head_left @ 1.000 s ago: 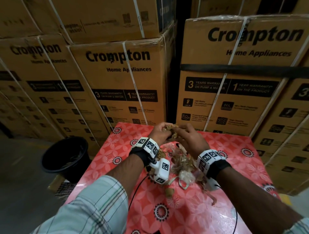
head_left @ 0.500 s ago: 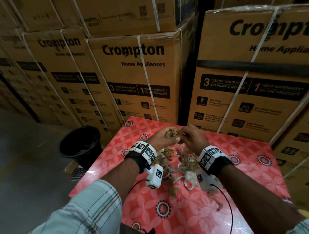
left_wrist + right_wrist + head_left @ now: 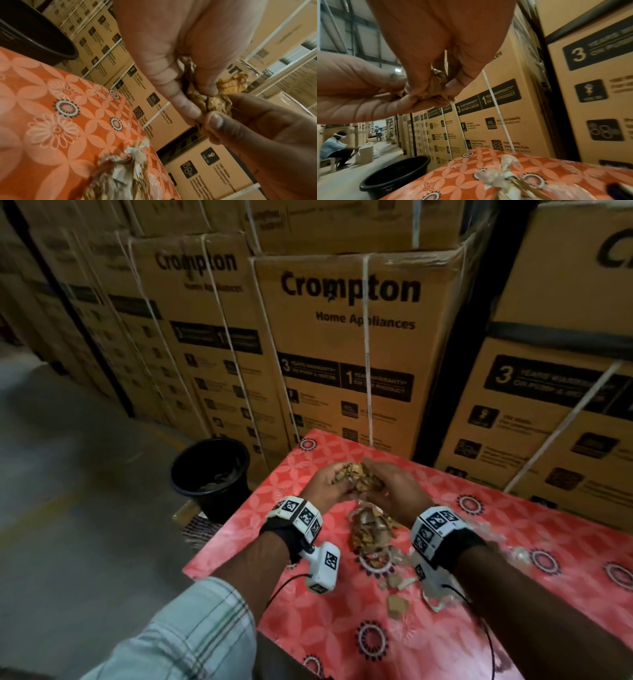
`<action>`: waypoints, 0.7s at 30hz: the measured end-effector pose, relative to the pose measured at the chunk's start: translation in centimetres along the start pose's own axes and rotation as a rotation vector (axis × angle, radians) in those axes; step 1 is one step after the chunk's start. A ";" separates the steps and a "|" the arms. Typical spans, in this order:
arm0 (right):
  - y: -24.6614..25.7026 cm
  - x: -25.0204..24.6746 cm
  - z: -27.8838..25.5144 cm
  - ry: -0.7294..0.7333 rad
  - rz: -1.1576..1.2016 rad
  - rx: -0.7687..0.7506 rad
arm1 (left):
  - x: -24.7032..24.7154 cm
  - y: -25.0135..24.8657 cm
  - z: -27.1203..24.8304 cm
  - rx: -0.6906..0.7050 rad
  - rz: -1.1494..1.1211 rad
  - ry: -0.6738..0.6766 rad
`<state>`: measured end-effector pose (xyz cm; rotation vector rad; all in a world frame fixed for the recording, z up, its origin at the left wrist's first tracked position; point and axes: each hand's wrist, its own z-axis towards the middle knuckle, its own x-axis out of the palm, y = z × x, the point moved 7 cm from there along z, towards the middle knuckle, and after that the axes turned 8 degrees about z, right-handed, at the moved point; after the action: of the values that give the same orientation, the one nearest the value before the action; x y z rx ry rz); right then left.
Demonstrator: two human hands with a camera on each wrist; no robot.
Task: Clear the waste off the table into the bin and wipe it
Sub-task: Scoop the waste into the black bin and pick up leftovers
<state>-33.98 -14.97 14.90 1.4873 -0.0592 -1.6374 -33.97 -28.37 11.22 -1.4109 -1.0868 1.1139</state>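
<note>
- Head view: the left hand (image 3: 327, 482) and right hand (image 3: 394, 487) meet above the red flowered table (image 3: 445, 628), cupping a clump of waste scraps (image 3: 356, 474) between them.
- Both hands' fingers are curled round the clump, fingertips touching.
- A loose pile of scraps (image 3: 371, 530) lies on the table just near of the hands, between the wrists.
- The black bin (image 3: 210, 474) stands on the floor left of the table.
- Stacked cardboard boxes (image 3: 349, 344) rise at the far side.

Handful of scraps (image 3: 356, 475) mostly hidden between cupped left hand (image 3: 329, 484) and right hand (image 3: 394, 491); bin (image 3: 34, 35) cut by frame edge; table waste (image 3: 120, 175) blurred.
</note>
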 end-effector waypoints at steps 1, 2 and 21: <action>0.7 0.8 1.2 -0.010 -0.017 -0.016 | -1.3 0.1 0.0 0.002 -0.038 0.011; 1.3 1.6 2.4 -0.022 -0.030 -0.027 | -2.7 0.2 0.1 0.004 -0.055 0.024; 14.9 29.2 29.1 0.064 0.093 0.025 | -42.8 9.1 3.5 -0.049 0.586 -0.245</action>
<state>-45.73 -56.80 8.87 1.5323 -0.1124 -1.5194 -44.30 -70.72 5.78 -1.7215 -0.8872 1.7221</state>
